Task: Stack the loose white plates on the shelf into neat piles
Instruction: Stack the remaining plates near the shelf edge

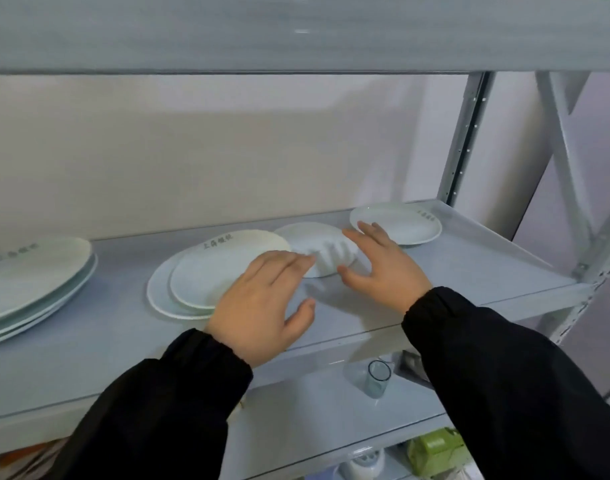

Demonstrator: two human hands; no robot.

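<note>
We are reaching both open, empty hands, left [262,299] and right [383,268], around the fluted white ceramic dish [322,249] lying between them. Left of our grip, a three-plate white pile [33,285] and a two-plate white pile [192,282] are standing done; one loose round white plate [405,225] is waiting just beyond our right hand.

White plates [224,271] with grey lettering, pale grey shelf [470,268], black sleeves [504,375], green box [435,452]

A pale grey metal shelving unit [452,271] is set against a plain off-white wall [192,150]. A perforated upright [464,133] and diagonal bracing [566,140] are seen at the right. An upper board [296,32] is cut off at the top. Soft, even light is cast, with a faint shadow band across the wall.
</note>
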